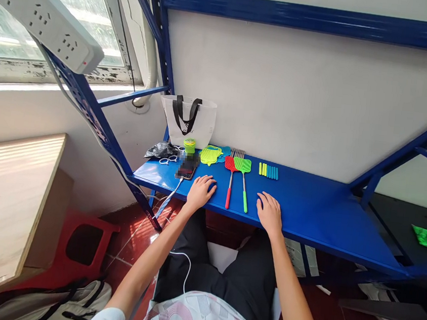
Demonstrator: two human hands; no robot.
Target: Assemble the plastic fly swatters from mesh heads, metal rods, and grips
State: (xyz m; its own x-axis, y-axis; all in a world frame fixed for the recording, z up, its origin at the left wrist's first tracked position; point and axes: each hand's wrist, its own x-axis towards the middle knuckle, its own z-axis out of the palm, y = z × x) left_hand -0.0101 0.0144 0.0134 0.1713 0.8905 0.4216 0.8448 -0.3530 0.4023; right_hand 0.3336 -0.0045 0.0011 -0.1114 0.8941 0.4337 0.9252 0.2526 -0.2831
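Two fly swatters (pixel 242 165), between left hand (pixel 200 192), right hand (pixel 269 214)

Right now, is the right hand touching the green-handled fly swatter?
Apart: the head view shows blue shelf between the right hand and the green-handled fly swatter.

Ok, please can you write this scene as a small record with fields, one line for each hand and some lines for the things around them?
left hand: resting on the blue steel shelf, holding nothing
beside left hand: a smartphone and a red-handled fly swatter
right hand: resting on the shelf, holding nothing
nearest right hand: a green-handled fly swatter
also on shelf: white-handled scissors, a row of small yellow and blue sticks
behind: a white tote bag with black handles
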